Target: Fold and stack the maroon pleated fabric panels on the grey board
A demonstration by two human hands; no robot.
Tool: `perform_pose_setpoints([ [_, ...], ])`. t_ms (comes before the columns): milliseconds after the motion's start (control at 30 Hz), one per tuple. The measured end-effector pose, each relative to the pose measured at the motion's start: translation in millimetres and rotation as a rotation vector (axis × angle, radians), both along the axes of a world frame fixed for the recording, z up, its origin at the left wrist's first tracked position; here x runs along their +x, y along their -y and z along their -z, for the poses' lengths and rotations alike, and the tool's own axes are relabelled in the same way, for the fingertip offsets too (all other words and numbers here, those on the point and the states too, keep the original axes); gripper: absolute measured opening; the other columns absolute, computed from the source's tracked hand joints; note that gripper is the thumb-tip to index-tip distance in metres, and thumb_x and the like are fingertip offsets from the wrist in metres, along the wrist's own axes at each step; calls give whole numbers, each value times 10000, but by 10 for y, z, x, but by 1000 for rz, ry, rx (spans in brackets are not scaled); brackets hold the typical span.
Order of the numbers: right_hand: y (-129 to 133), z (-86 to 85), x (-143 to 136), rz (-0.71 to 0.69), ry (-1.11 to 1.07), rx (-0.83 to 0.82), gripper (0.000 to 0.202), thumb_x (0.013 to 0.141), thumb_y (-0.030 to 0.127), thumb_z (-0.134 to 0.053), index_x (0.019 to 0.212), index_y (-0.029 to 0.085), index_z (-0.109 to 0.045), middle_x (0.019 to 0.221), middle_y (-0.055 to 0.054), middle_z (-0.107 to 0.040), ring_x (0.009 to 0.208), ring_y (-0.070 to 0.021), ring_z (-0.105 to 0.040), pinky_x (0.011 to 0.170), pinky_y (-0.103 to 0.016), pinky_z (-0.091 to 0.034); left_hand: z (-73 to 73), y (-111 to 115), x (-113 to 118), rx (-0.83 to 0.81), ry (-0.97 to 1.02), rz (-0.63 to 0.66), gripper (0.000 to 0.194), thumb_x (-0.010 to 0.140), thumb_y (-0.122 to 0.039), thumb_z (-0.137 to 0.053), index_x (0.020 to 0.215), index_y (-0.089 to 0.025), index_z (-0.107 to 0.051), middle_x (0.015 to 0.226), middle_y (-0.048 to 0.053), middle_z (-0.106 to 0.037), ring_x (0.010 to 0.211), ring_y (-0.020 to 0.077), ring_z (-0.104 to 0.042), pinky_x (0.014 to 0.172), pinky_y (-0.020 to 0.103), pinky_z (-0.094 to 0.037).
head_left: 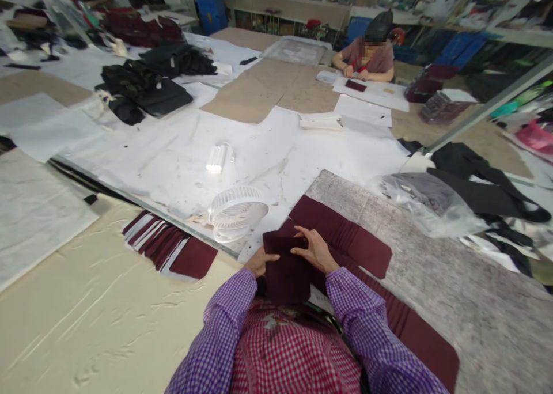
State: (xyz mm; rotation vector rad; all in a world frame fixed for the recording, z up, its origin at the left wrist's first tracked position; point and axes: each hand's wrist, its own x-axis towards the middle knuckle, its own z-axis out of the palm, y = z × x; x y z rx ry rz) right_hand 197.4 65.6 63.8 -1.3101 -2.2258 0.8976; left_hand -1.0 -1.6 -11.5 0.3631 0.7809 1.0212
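Figure: sorting cut fabric at a garment workshop surface (432, 279). We hold a stack of dark maroon fabric pieces (287, 267) upright against the body, just in front of the chest, with its lower edge near the checked shirt. Our left hand (260, 262) supports the stack's left edge, fingers closed on it; our right hand (314, 250) lies over the top right corner, fingers curled onto the topmost piece, apparently so that one layer can be felt apart from the rest. Holding the stack raised keeps its edges aligned and the layers within reach of both thumbs.

All other positions are given from the stack. Directly beyond it and to its right, long maroon panels (345, 238) lie overlapped on a grey felt mat (453, 302), which likely keeps the cloth from sliding. To its left, a fanned row of maroon pieces (168, 247) backed with white rests on cream sheeting (86, 302); the fanning leaves each edge exposed. Just beyond it to the left, a small white fan (237, 212) lies face up. Far beyond it, another person (367, 54) sits working at a white sheet. Well to its right lie a clear plastic bag (427, 204) and black garments (479, 181).
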Motion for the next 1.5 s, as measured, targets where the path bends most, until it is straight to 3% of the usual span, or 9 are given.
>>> perform_pose_setpoints([
  [200,305,192,115,134,48,10,405,770,356,-669,1130,200,-570,932,-49,-636,802,-211,-598,724,-354,-505,-14,-14,1,1,22,-18,291,843,-266,-598,1112,-155,-580,1086,72,-638,945,205,-624,836,438,-517],
  [333,406,140,75,175,78,102,320,794,389,-648,1041,189,-614,1019,-105,-588,944,-277,-532,829,-429,-452,-29,-12,-3,-3,33,-22,282,843,-263,-597,1104,-155,-584,1106,74,-636,963,208,-621,848,443,-513],
  [533,503,27,-52,129,114,139,200,867,390,-571,877,211,-657,896,-92,-614,880,-272,-534,788,-412,-423,-4,0,-2,-23,65,-33,257,860,-249,-573,1094,-145,-589,1070,61,-644,937,203,-631,821,423,-528],
  [833,490,205,-51,64,-33,-17,339,946,442,-432,924,143,-591,794,-42,-634,698,-155,-606,685,-334,-507,-73,-34,12,-118,175,-135,432,900,-480,-428,1145,-152,-569,1135,88,-623,1003,237,-610,841,451,-508],
  [1000,486,-27,64,-17,-116,-197,302,900,450,-503,912,169,-611,827,-56,-674,737,-194,-630,721,-361,-524,-121,-36,9,-199,200,-140,405,872,-435,-515,1168,-163,-566,1175,84,-625,1051,255,-604,893,470,-495],
  [1133,418,-351,491,-9,-150,-382,264,879,435,-530,947,203,-634,894,-18,-703,824,-213,-653,730,-317,-542,-120,-30,30,-239,218,-132,478,869,-394,-534,1280,-155,-489,1225,149,-625,1110,268,-596,963,518,-455],
  [1267,136,-592,1342,58,-134,-547,324,836,441,-579,1005,176,-655,906,-27,-717,922,-240,-659,807,-361,-544,-116,-62,41,-245,237,-138,555,859,-314,-560,1377,-205,-392,1233,125,-638,1155,272,-574,1030,463,-422],
  [1400,-282,-567,2158,81,-31,-691,283,843,365,-626,986,123,-655,889,-52,-715,843,-197,-678,779,-386,-550,-119,-78,35,-276,243,-152,587,870,-285,-544,1410,-200,-332,1250,134,-624,1147,270,-578,1028,453,-430],
  [1500,-553,-402,2461,84,81,-741,219,876,317,-611,955,116,-648,898,-39,-695,814,-171,-667,766,-369,-546,-103,-77,26,-307,240,-152,569,878,-269,-531,1408,-195,-339,1247,135,-625,1150,268,-575,1030,451,-428],
])
